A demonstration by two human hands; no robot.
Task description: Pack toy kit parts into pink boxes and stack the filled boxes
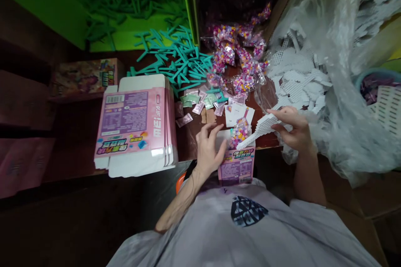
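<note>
In front of my body stands a small pink and purple printed box (pixel 236 168) with its top open. A clear bag of colourful beads (pixel 240 133) sticks out of it. My right hand (pixel 293 127) pinches the broad end of a white studded plastic piece (pixel 262 128), whose narrow end slants down to the box's mouth. At the left side of the box is my left hand (pixel 208 150), fingers apart and bent, holding nothing; whether it touches the box I cannot tell. Behind the box lie white printed cards (pixel 237 115).
Flattened pink boxes (pixel 131 125) are stacked at left. Turquoise plastic sticks (pixel 178 58) spill from a green bin (pixel 125 44). Small sachets (pixel 198 101) and bead bags (pixel 233 52) lie at the back. Clear plastic sheeting (pixel 341 104) surrounds more white pieces (pixel 297 77) at right.
</note>
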